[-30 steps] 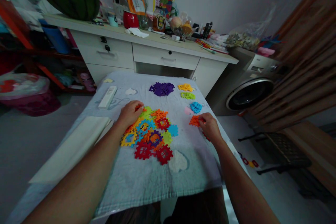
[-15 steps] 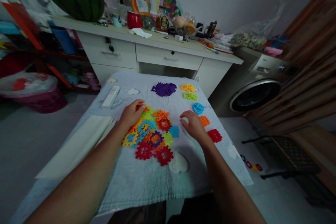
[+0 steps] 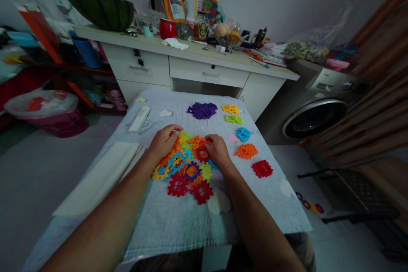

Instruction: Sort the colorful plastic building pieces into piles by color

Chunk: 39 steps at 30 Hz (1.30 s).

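Note:
A mixed pile of colourful square plastic interlocking tiles lies on the cloth-covered table in front of me. My left hand rests at the pile's upper left edge, fingers curled; anything between them is hidden. At the upper right of the pile, my right hand pinches the edge of an orange tile. Sorted by colour, smaller heaps lie apart: purple tiles at the back, then yellow tiles, green tiles, blue tiles, orange tiles and red tiles down the right side.
A white box and a folded cream cloth lie on the table's left. Behind stands a white desk with a watermelon piece and jars. A washing machine is at right, a pink bin at left.
My right hand has moved left from beside the blue and orange heaps onto the mixed pile, taking an orange tile's edge. My left hand stays at the pile; the view has shifted slightly.

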Motion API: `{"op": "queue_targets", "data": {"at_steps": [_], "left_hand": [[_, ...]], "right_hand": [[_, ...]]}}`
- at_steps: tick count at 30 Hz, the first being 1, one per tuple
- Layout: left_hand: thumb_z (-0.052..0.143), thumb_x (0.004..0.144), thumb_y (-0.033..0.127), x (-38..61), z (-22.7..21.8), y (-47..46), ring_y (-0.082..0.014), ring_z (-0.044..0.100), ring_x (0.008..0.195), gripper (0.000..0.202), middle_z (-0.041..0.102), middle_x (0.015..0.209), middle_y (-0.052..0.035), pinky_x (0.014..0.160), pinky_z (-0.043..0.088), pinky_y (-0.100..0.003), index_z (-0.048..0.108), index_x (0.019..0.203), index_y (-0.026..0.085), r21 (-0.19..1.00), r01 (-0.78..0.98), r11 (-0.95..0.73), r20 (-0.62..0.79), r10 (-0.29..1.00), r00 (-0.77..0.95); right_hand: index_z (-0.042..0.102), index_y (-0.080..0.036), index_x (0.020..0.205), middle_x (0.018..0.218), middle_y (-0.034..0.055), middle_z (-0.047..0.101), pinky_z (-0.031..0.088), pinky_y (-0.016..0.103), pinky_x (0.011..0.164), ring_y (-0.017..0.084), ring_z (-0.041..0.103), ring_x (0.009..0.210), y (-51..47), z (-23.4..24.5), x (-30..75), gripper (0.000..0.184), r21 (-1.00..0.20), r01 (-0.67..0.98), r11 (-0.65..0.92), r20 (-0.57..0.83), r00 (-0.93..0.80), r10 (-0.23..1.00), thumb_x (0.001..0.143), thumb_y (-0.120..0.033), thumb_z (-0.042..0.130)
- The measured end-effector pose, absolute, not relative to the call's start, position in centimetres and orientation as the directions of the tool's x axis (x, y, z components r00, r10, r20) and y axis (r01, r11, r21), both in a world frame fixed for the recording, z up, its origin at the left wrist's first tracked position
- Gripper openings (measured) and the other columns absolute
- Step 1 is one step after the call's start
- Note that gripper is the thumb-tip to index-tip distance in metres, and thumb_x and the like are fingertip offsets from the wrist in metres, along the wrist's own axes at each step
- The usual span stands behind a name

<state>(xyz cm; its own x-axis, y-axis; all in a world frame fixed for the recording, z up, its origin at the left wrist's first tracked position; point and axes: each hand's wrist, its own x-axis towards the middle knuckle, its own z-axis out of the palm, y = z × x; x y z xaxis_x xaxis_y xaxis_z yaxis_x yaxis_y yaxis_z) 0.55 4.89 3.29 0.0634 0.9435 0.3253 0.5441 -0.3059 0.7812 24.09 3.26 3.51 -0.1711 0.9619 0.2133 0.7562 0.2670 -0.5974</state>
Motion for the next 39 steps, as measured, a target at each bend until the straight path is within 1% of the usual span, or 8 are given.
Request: {"op": "queue_targets", "data": {"at_steps": [5, 11, 15, 20, 27, 31, 35, 39], "left_hand": [[0.042, 0.084, 0.027, 1.0, 4.1, 4.5, -0.0217, 0.062, 0.106, 0.03, 0.068, 0.107, -0.0075, 0.099, 0.047, -0.034, 0.069, 0.096, 0.02, 0.637, 0.642, -0.427, 0.47, 0.875, 0.115], [0.041, 0.086, 0.024, 1.2, 4.4, 3.6, -0.0216, 0.064, 0.101, 0.031, 0.071, 0.104, -0.0064, 0.094, 0.048, -0.033, 0.069, 0.099, 0.022, 0.527, 0.732, -0.432, 0.479, 0.862, 0.165], [0.041, 0.086, 0.024, 1.4, 4.5, 3.3, -0.0221, 0.065, 0.097, 0.031, 0.072, 0.1, -0.0062, 0.092, 0.049, -0.033, 0.07, 0.096, 0.021, 0.513, 0.738, -0.438, 0.504, 0.85, 0.154], [0.04, 0.086, 0.026, 1.5, 4.8, 3.1, -0.0213, 0.066, 0.093, 0.03, 0.072, 0.097, -0.0054, 0.089, 0.049, -0.031, 0.069, 0.093, 0.021, 0.56, 0.725, -0.4, 0.489, 0.867, 0.101], [0.045, 0.082, 0.029, 0.8, 6.8, 3.2, -0.0236, 0.065, 0.099, 0.028, 0.071, 0.102, -0.0054, 0.092, 0.048, -0.033, 0.067, 0.095, 0.021, 0.538, 0.763, -0.359, 0.436, 0.893, 0.113], [0.046, 0.081, 0.033, 0.7, 8.7, 3.0, -0.0244, 0.066, 0.093, 0.031, 0.07, 0.103, -0.0067, 0.089, 0.049, -0.035, 0.067, 0.1, 0.02, 0.514, 0.792, -0.331, 0.385, 0.913, 0.132], [0.044, 0.083, 0.037, 0.2, 10.0, 2.0, -0.0254, 0.065, 0.1, 0.037, 0.069, 0.11, -0.0082, 0.092, 0.048, -0.037, 0.065, 0.108, 0.02, 0.449, 0.846, -0.287, 0.312, 0.938, 0.152], [0.044, 0.085, 0.047, -0.9, 9.2, 0.6, -0.0291, 0.061, 0.111, 0.044, 0.067, 0.116, -0.0101, 0.099, 0.045, -0.042, 0.064, 0.113, 0.02, 0.376, 0.883, -0.279, 0.179, 0.957, 0.227]], "right_hand": [[0.067, -0.018, 0.094, 0.09, 0.0045, 0.067, 0.047, 0.029, 0.08, 0.017, 0.06, 0.084, 3.1, 3.9, 25.0, 0.022, -0.711, 0.659, 0.245, 0.198, -0.147, 0.969, 0.076, -0.01, 0.057], [0.065, -0.019, 0.089, 0.077, 0.0003, 0.063, 0.044, 0.026, 0.067, 0.014, 0.056, 0.071, 2.8, 6.2, 30.5, 0.014, -0.77, 0.604, 0.205, 0.211, -0.063, 0.976, 0.078, -0.025, 0.058], [0.065, -0.018, 0.087, 0.065, -0.0025, 0.057, 0.038, 0.025, 0.056, 0.013, 0.05, 0.059, 2.3, 6.9, 37.2, 0.02, -0.775, 0.629, 0.061, 0.207, 0.161, 0.965, 0.074, -0.034, 0.06], [0.063, -0.015, 0.103, 0.058, -0.0061, 0.05, 0.035, 0.025, 0.051, 0.012, 0.045, 0.051, 1.6, 5.7, 42.8, 0.034, -0.778, 0.621, -0.101, 0.164, 0.354, 0.921, 0.073, -0.029, 0.058], [0.066, -0.014, 0.113, 0.067, -0.0002, 0.062, 0.038, 0.026, 0.059, 0.015, 0.057, 0.061, 1.2, 4.9, 43.7, 0.04, -0.538, 0.804, -0.253, 0.11, 0.364, 0.925, 0.075, -0.015, 0.054], [0.063, -0.014, 0.124, 0.076, 0.0053, 0.07, 0.043, 0.026, 0.063, 0.017, 0.061, 0.064, 1.1, 5.3, 43.3, 0.048, -0.426, 0.858, -0.287, -0.009, 0.314, 0.95, 0.076, -0.012, 0.055], [0.062, -0.013, 0.128, 0.101, 0.0136, 0.073, 0.047, 0.028, 0.076, 0.022, 0.068, 0.088, 1.4, 5.8, 43.1, 0.049, -0.257, 0.901, -0.349, -0.089, 0.338, 0.937, 0.08, -0.014, 0.055], [0.064, -0.014, 0.126, 0.119, 0.0175, 0.068, 0.048, 0.033, 0.086, 0.027, 0.065, 0.108, 1.4, 6.5, 42.8, 0.044, -0.142, 0.917, -0.373, -0.131, 0.356, 0.925, 0.084, -0.018, 0.052]]}}
